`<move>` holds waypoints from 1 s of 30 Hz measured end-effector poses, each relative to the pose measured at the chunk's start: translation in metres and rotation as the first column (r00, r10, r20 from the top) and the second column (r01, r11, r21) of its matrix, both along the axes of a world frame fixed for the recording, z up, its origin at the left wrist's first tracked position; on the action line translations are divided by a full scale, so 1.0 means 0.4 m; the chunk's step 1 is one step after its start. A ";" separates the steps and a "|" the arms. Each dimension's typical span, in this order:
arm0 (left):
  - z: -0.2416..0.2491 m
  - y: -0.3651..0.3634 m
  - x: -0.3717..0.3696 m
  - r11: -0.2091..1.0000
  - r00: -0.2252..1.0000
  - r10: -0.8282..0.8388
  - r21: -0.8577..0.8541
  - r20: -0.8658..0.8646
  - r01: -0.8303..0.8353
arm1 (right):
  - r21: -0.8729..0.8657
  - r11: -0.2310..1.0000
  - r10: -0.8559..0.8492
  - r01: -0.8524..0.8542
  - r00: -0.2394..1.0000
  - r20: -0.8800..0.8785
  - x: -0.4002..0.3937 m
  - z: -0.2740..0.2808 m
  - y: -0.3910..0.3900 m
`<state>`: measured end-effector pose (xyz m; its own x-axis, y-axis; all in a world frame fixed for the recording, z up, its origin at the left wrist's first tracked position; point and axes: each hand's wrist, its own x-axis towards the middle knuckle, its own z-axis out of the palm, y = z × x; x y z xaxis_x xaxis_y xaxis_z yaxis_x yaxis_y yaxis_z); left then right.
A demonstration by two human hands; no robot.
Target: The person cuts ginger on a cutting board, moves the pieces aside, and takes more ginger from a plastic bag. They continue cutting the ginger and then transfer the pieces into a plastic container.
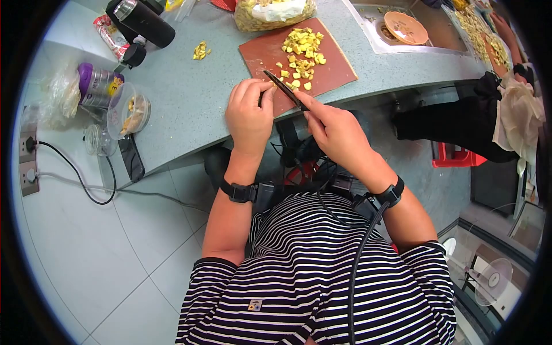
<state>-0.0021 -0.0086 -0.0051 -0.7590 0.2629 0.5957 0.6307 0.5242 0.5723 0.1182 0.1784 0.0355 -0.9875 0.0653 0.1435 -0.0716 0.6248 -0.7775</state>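
- Far left, I see a wall socket panel [29, 158] with 2 plugs in it; cables trail over pale floor tiles [138, 230].
- A purple-and-silver tin [99, 86] and a clear tub [114, 115] crowd the end of the grey speckled counter [178, 103]; a dark phone [132, 158] lies at its corner, where I judge a knock could drop it.
- My left hand [250, 112] is at the board's near-left side, fingers bent and bunched; I cannot tell whether they clamp a piece.
- The knife [284, 91] crosses just beside those fingertips. A slip of the blade could nick them, I judge, the gap being so small.
- Chopped yellow pieces [303, 43] sit on the brown board [259, 57]; those near its front could tumble off if nudged.
- My right hand [339, 129] has its fingers clamped around the knife handle.
- Further right are a sink [365, 31] holding an orange bowl [405, 26], another person's dark clothing [460, 121], a red crate [457, 156] and a fan [494, 279].
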 end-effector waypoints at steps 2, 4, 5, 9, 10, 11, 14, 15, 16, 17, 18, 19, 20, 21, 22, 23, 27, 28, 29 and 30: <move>-0.003 0.000 -0.001 1.000 1.000 0.007 -0.008 -0.002 -0.007 | 0.036 0.999 0.006 -0.006 1.000 -0.010 -0.002 0.000 0.003; -0.003 -0.001 -0.001 1.000 1.000 0.004 -0.010 -0.010 -0.004 | 0.073 0.997 0.013 -0.011 1.000 -0.019 -0.005 0.001 0.006; -0.002 -0.001 -0.002 1.000 1.000 0.001 -0.014 -0.021 -0.001 | 0.091 0.996 0.018 -0.017 1.000 -0.010 -0.008 0.003 0.008; -0.002 0.000 -0.003 1.000 1.000 -0.006 -0.008 -0.014 0.006 | 0.146 0.989 0.033 -0.035 0.999 0.016 -0.015 0.020 0.012; -0.002 0.000 -0.003 1.000 1.000 -0.007 -0.006 -0.017 0.007 | 0.146 0.989 0.033 -0.035 0.999 0.019 -0.017 0.019 0.012; -0.002 0.000 -0.003 1.000 1.000 -0.008 -0.004 -0.019 0.008 | 0.171 0.985 0.036 -0.037 0.999 0.007 -0.021 0.016 0.012; -0.003 -0.001 -0.005 1.000 1.000 -0.013 0.005 -0.001 0.013 | 0.231 0.972 0.042 -0.041 0.999 0.002 -0.027 0.019 0.009; -0.002 -0.001 -0.005 1.000 1.000 -0.012 0.005 0.000 0.012 | 0.265 0.963 0.042 -0.042 0.999 0.007 -0.029 0.022 0.006; 0.000 -0.002 -0.006 1.000 1.000 -0.016 0.006 0.005 0.016 | 0.265 0.963 0.042 -0.043 0.999 0.008 -0.033 0.024 0.004; 0.001 -0.002 -0.006 1.000 1.000 -0.019 0.006 0.010 0.019 | 0.278 0.959 0.055 -0.056 0.998 0.010 -0.038 0.027 0.003; 0.000 -0.003 -0.006 1.000 1.000 -0.019 0.007 0.011 0.019 | 0.291 0.954 0.067 -0.068 0.998 0.012 -0.044 0.027 0.001; -0.002 -0.003 -0.008 1.000 1.000 -0.024 0.009 0.009 0.024 | 0.290 0.954 0.067 -0.068 0.998 0.013 -0.050 0.027 -0.002; -0.002 -0.003 -0.008 0.999 1.000 -0.029 0.013 0.006 0.029 | 0.290 0.955 0.069 -0.065 0.998 -0.003 -0.055 0.026 -0.006; -0.002 -0.003 -0.008 0.999 0.999 -0.034 0.015 0.003 0.034 | 0.290 0.955 0.067 -0.058 0.998 -0.021 -0.060 0.027 -0.008; -0.004 -0.004 -0.008 0.999 0.999 -0.032 0.014 0.001 0.032 | 0.293 0.955 0.062 -0.052 0.998 -0.026 -0.066 0.021 -0.011; -0.004 -0.003 -0.008 1.000 1.000 -0.028 0.014 -0.002 0.028 | 0.291 0.956 0.061 -0.046 0.997 -0.042 -0.073 0.010 -0.013; -0.003 -0.006 -0.001 1.000 1.000 -0.010 -0.006 -0.020 0.010 | 0.328 0.944 0.046 -0.031 0.998 -0.038 -0.072 0.009 -0.024; -0.005 -0.005 -0.001 1.000 1.000 -0.002 -0.005 -0.021 0.002 | 0.329 0.944 0.047 -0.030 0.998 -0.044 -0.069 0.009 -0.024; -0.005 -0.003 -0.001 1.000 1.000 0.004 -0.002 -0.022 -0.004 | 0.331 0.943 0.051 -0.034 0.998 -0.045 -0.066 0.010 -0.020; -0.005 -0.002 0.000 1.000 1.000 0.004 -0.001 -0.027 -0.004 | 0.332 0.943 0.055 -0.037 0.998 -0.044 -0.062 0.011 -0.016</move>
<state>-0.0021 -0.0092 -0.0071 -0.7437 0.2602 0.6158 0.6437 0.5271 0.5547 0.0935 0.1719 0.0401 -0.9789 -0.0396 0.2005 -0.1410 0.8411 -0.5222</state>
